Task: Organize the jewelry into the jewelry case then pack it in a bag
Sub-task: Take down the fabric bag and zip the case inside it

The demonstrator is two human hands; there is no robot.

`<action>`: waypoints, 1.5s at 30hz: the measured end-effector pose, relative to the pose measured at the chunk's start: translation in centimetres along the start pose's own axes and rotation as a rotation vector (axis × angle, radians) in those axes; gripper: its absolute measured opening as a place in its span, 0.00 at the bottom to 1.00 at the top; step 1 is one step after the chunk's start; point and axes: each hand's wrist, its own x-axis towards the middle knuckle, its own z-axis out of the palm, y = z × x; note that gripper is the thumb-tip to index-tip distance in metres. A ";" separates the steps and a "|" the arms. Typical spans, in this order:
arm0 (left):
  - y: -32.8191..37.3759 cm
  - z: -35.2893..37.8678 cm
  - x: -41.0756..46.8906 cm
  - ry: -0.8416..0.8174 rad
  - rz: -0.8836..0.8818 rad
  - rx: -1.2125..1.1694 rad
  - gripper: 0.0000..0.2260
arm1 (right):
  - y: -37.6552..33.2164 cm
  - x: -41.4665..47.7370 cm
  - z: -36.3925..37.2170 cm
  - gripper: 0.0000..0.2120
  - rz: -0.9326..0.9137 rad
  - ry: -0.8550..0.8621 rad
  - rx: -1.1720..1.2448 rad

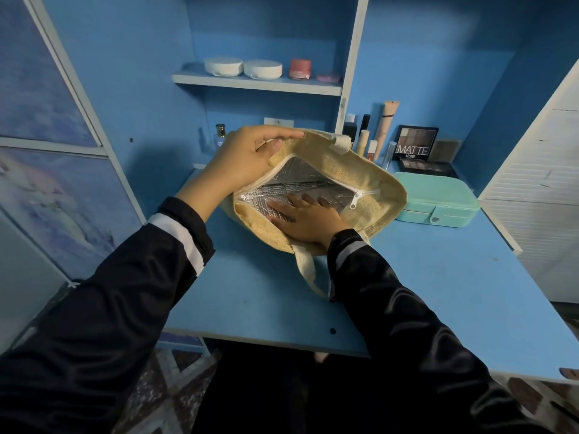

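Left hand (247, 155): fingers and thumb curled round the far-left rim of the bag (354, 164), lifting it so the mouth stands open.

Bag: woven, tan, resting on the desk (423, 292), with the opening tilted toward the person. The silver lining (294, 180) is exposed, and the zipper pull (355, 200) hangs at the right end of the opening.

Right hand (308, 219): inside the mouth, fingers straight and spread, pressing flat on the lining. It holds nothing.

Jewelry case (438, 198): teal, lid down, snap tab (435, 219) at its front. It sits on the desk just right of the bag and is not yet packed. Whether it touches the bag's edge cannot be determined.

Assessed hazards:
- If the left hand releases the rim, the soft fabric is likely to collapse and close the mouth.
- The case looks broad against the zippered opening, so a level insertion may catch on the zipper or the pull. Angle it in.
- The snap cannot be confirmed as fastened, and a loose lid could spill its contents on lifting.
- Upright cosmetics (366, 136) stand close behind the bag, and a wide reach could topple them.
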 end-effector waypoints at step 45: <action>3.4 3.3 -2.0 0.085 -0.026 -0.073 0.18 | 4.2 -2.5 2.1 0.26 -0.112 0.137 0.105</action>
